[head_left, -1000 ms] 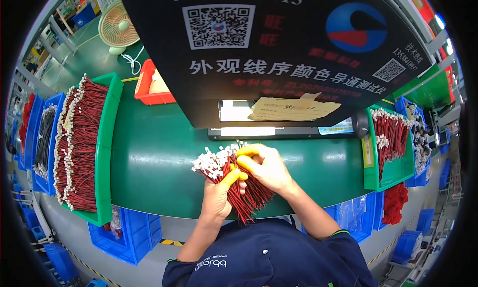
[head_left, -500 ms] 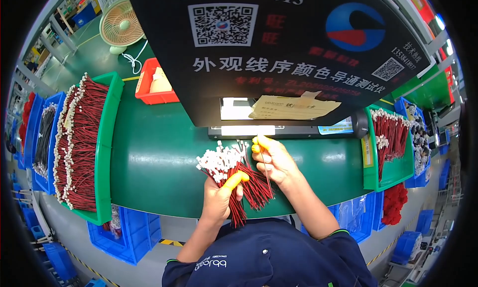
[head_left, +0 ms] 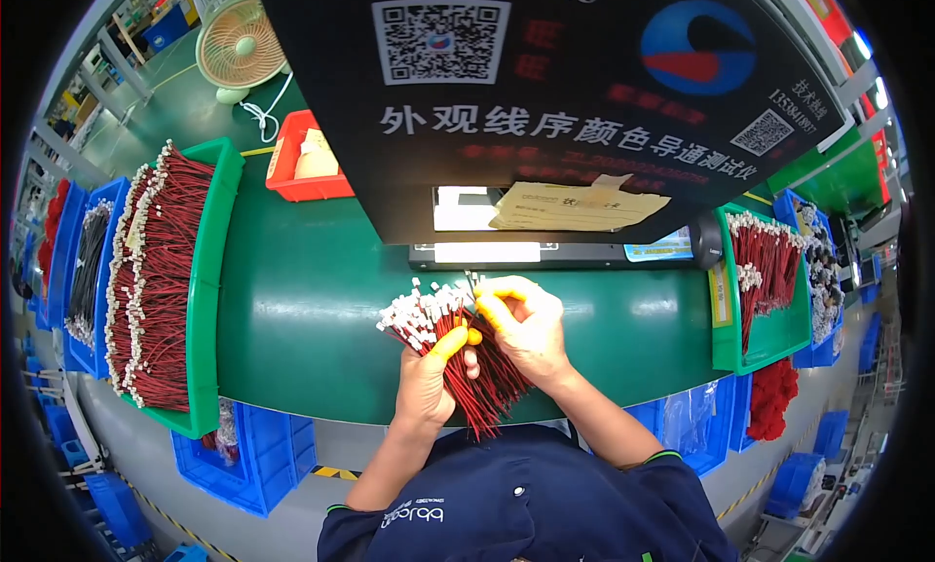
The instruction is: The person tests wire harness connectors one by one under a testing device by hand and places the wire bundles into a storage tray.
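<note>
Over green tabletop (head_left: 302, 318) | left grip (head_left: 424, 385): clasping wires (head_left: 477, 406) | right grip (head_left: 538, 336): hold unclear | fan (head_left: 242, 48) beyond

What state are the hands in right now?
Left hand: closed around red wires with white connectors.
Right hand: fingers at the connectors; whether they pinch one cannot be told.

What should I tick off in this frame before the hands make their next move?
1. Left hand gripping the wire bundle: ok, the thumb is folded over it.
2. White connectors gathered at one end: ok, they sit at the end away from the body.
3. Loose wire ends gathered neatly: not ok, they fan out towards the body.
4. Right hand holding just one wire: cannot tell, the fingers hide what they pinch.
5. Yellow finger covers worn: ok, some show on both hands.
6. Room in the right-hand green bin: ok, bare floor shows at its near end.
</note>
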The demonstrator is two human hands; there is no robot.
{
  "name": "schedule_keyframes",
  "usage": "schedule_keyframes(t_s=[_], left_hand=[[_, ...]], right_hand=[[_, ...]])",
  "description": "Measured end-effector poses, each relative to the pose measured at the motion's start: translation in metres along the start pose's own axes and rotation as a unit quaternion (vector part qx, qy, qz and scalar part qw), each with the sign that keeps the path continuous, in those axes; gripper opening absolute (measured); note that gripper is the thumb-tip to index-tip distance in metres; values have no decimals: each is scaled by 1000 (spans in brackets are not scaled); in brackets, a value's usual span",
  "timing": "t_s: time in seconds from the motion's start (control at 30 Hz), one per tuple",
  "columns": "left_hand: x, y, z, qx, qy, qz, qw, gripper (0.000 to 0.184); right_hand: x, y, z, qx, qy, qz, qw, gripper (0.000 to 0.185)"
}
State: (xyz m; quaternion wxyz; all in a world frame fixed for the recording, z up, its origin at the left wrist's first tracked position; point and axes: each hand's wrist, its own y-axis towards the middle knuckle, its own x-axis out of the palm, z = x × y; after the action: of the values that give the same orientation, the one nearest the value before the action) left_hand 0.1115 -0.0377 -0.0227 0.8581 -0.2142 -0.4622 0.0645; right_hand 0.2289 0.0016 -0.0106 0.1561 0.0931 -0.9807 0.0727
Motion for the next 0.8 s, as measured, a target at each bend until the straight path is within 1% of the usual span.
schedule_keyframes(t_s=[0.07,0.1,0.13,0.2,0.23,0.27,0.3,0.33,0.37,0.4,0.47,0.5,0.57,0.6,0.7,0.77,0.8], left_hand=[[-2,1,1,5,-13,-7,1000,17],[-2,1,2,13,-10,-16,1000,16],[-5,3,0,12,-11,-17,1000,16],[-14,8,-7,27,-25,-55,998,15],[-11,6,-7,26,-15,-40,999,13],[-5,4,-5,26,-14,-40,999,13],[4,3,-2,16,-15,29,999,13],[9,2,0,7,-16,98,995,12],[4,1,2,-2,-27,100,995,10],[-7,4,1,-5,-76,30,997,12],[-11,2,3,-5,-106,-50,993,14],[-12,2,3,-4,-107,-51,993,14],[-13,2,2,-31,-76,-67,994,14],[-13,2,0,-35,-83,-68,994,12],[-9,1,0,-37,-47,-46,997,12],[-9,1,0,-33,-44,-28,998,12],[-7,1,1,-31,-44,-28,998,12]], right_hand=[[1,0,0,-129,-49,37,990,12],[4,-3,-5,-154,-78,22,985,11],[9,-7,-10,-54,74,-22,996,9],[7,-8,-8,-62,-43,-79,994,9],[10,-7,-6,-77,-80,-63,992,3],[4,-4,-8,-77,-80,-62,992,3],[-6,2,-12,46,-5,-36,998,6],[-13,9,-16,168,69,-10,983,12],[-15,17,-16,213,161,29,963,18],[-26,24,-14,253,226,10,941,14],[-30,27,-12,265,264,14,927,16],[-30,28,-9,265,263,13,927,16],[-27,28,-4,251,272,24,929,14],[-25,29,-4,252,272,23,929,14],[-24,27,-6,243,252,35,936,18],[-28,24,-8,221,137,-9,966,13],[-25,22,-8,221,137,-10,966,13]])
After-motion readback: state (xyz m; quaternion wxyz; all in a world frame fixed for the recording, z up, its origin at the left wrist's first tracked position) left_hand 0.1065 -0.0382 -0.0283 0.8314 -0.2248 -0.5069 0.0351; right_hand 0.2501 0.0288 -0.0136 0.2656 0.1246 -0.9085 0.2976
